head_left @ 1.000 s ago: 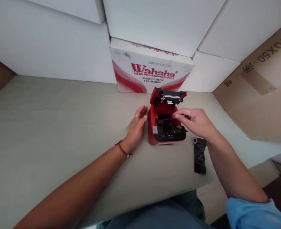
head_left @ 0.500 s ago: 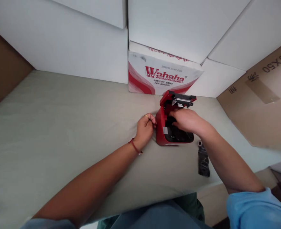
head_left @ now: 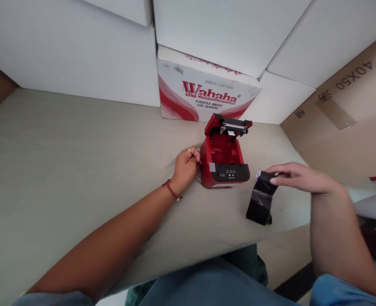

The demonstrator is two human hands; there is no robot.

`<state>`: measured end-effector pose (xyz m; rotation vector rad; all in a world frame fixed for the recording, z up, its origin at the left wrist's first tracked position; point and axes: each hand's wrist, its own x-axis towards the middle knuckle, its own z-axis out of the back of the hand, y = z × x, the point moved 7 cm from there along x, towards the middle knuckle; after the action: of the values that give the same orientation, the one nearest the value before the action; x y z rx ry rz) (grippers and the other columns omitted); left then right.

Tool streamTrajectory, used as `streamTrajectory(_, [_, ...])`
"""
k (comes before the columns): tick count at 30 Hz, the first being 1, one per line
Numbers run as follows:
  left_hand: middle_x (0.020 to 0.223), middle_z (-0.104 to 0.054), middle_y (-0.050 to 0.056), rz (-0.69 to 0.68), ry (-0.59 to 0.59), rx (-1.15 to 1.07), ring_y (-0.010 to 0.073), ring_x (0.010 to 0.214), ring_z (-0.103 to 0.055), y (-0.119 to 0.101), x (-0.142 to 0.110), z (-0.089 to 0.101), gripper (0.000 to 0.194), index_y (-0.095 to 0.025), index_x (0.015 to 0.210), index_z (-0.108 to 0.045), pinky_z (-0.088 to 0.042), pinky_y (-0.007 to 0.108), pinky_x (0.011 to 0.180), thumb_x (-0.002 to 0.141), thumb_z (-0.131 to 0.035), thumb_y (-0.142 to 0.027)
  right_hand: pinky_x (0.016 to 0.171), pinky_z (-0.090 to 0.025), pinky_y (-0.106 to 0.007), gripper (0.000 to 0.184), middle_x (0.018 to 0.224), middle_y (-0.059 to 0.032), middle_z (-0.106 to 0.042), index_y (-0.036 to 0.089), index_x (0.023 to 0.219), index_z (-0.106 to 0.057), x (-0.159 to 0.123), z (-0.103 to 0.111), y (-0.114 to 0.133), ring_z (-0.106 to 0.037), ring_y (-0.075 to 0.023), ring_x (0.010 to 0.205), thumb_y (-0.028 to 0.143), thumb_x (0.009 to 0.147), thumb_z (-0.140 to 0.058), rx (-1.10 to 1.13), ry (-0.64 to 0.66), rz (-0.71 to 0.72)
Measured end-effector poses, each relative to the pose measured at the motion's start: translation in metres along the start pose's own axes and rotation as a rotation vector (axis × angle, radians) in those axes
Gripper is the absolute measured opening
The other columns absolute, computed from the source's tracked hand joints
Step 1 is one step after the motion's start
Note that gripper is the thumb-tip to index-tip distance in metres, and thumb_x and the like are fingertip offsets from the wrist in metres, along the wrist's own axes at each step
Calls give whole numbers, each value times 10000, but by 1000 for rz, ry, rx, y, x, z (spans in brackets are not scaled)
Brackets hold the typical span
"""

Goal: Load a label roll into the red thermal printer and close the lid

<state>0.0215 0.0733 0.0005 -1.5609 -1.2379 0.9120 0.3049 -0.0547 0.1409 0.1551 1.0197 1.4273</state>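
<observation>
The white and red box says "Wahaha" and "PURIFIED WATER FOR DRINKING". The brown box says "40X50", with Chinese signs. Marks on the red machine are too tiny to read

The box-shaped device at centre was bright red, with a black front panel bearing small white marks. Right of centre, the roll was glossy black. Pale grey-green covered the tabletop. At upper centre, the Wahaha carton was white with sweeping red bands and red lettering; the carton at right was brown, printed in black. The sleeve at lower right was blue.
</observation>
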Motion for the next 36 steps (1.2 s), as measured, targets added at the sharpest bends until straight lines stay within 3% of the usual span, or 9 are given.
streamTrajectory(3, [605,-575,-19,11,-1,-4,127,567,-489,0,0,0,109,-225,628,-556,-357,258,568,613,-511,-127,920,-648,-394,501,1174,-84,-852,217,1253,-836,20,-38,-12,-791,-246,1026,601,945,-747,33,64,10])
streamTrajectory(9, [618,-600,-13,26,-10,-7,120,566,-515,0,0,1,110,-219,641,-569,-377,252,562,599,-511,-136,840,-631,-414,518,1305,-136,-800,206,1315,-805,13,-19,-54,-741,-213,855,538,939,-674,-117,-447,-85])
streamTrajectory(13, [603,-588,-17,34,-13,-5,119,556,-506,-1,0,1,103,-220,627,-570,-370,253,551,597,-510,-142,871,-647,-448,480,1287,-131,-805,237,1245,-831,-1,-20,-95,-772,-258,928,518,872,-724,-131,-372,-153])
streamTrajectory(17, [610,-583,-20,33,-9,-5,120,564,-502,0,0,1,106,-222,641,-580,-373,252,557,608,-515,-145,946,-648,-471,490,1261,-124,-804,250,1255,-828,-3,-32,-104,-785,-301,1082,544,884,-701,-130,-370,-163])
streamTrajectory(22, [612,-590,-15,21,-11,2,129,567,-510,4,1,1,89,-228,643,-570,-380,261,563,635,-527,-152,851,-657,-462,422,1128,-127,-841,265,1172,-856,-32,-16,-63,-799,-294,922,558,890,-744,-244,-231,-149])
streamTrajectory(25, [631,-603,-7,-8,-25,32,143,594,-524,2,0,3,103,-231,657,-575,-390,274,583,681,-538,-138,806,-650,-391,318,1170,-171,-841,326,1223,-872,-60,2,-6,-813,-275,955,487,977,-751,-210,-21,-31])
streamTrajectory(28, [676,-586,-6,-75,-86,86,156,654,-509,-8,-7,7,141,-232,699,-596,-413,292,644,767,-557,-115,853,-645,-365,300,1250,-124,-841,366,1251,-874,-58,15,56,-812,-264,1091,438,976,-777,-224,22,127])
streamTrajectory(32, [927,-633,29,-487,-192,294,198,908,-615,-53,-35,4,159,-241,851,-641,-520,359,884,932,-579,-119,875,-636,-342,367,1183,-34,-851,320,1320,-822,3,-4,104,-796,-211,990,467,1009,-696,-286,-51,266])
streamTrajectory(36, [1230,-709,84,-979,-26,551,286,1261,-680,-86,-83,-29,246,-290,1196,-664,-549,500,1103,987,-615,-170,1054,-578,-397,398,1333,-96,-809,222,1399,-756,67,-30,114,-766,-273,1191,274,1025,-629,-537,-325,166])
